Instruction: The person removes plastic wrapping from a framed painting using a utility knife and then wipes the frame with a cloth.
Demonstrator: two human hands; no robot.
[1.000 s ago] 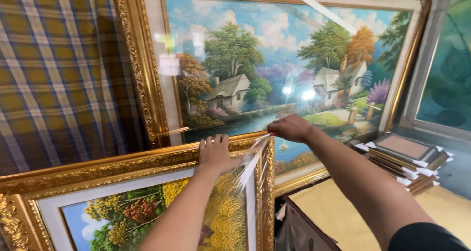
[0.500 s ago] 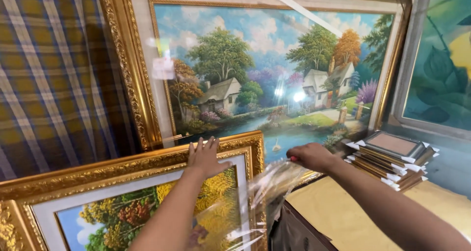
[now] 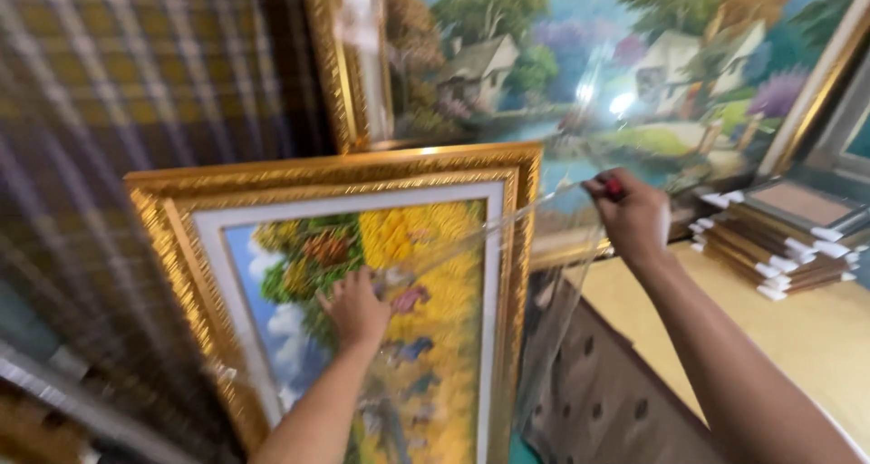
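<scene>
A gold-framed painting (image 3: 272, 183) of yellow and green trees stands upright in front of me. My left hand (image 3: 353, 305) lies flat on its picture surface, fingers spread. My right hand (image 3: 630, 215) is closed around a small red-handled tool and a sheet of clear plastic wrap (image 3: 544, 274), pulled out to the right of the frame's right edge. The wrap stretches from the painting's face to that hand.
A larger gold-framed landscape painting (image 3: 580, 65) leans behind. A plaid cloth (image 3: 136, 74) hangs at the left. A stack of small frames (image 3: 779, 237) rests on a yellow table (image 3: 816, 337) at the right. A dark perforated panel (image 3: 598, 401) stands below the table edge.
The view dropped, showing more of the near painting. My left hand slid from the frame's top edge down onto the picture. My right hand drew the plastic wrap away to the right.
</scene>
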